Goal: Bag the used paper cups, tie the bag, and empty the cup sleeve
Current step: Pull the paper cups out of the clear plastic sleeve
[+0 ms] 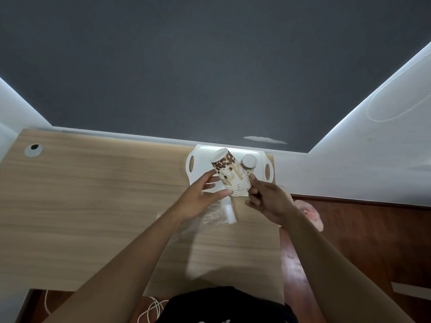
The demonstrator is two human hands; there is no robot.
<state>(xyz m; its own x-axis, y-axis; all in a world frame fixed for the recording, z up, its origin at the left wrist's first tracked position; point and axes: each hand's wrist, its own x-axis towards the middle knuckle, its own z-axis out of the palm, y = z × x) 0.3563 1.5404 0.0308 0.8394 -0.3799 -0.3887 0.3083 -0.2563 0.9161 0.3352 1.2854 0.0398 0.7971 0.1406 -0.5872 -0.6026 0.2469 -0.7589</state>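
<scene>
A nested stack of paper cups point(229, 174) with a coffee-bean print is held upside down and tilted, bases pointing away from me, over a white tray point(198, 159). My right hand point(268, 199) grips the stack at its rims. My left hand point(200, 194) touches the stack's left side with fingers spread. A second upside-down paper cup point(249, 162) stands on the tray just right of the stack. Below my hands, a crumpled clear plastic bag point(210, 217) lies on the wooden table point(93, 194), with a whitish cup-like shape point(228, 210) inside or on it.
The tray sits at the table's far edge against a dark grey wall. A round cable grommet point(33, 149) is at the table's far left. The table ends just right of my right hand, with red-brown floor point(361, 241) and a pink object point(311, 215) below. White cords point(151, 308) hang near my body.
</scene>
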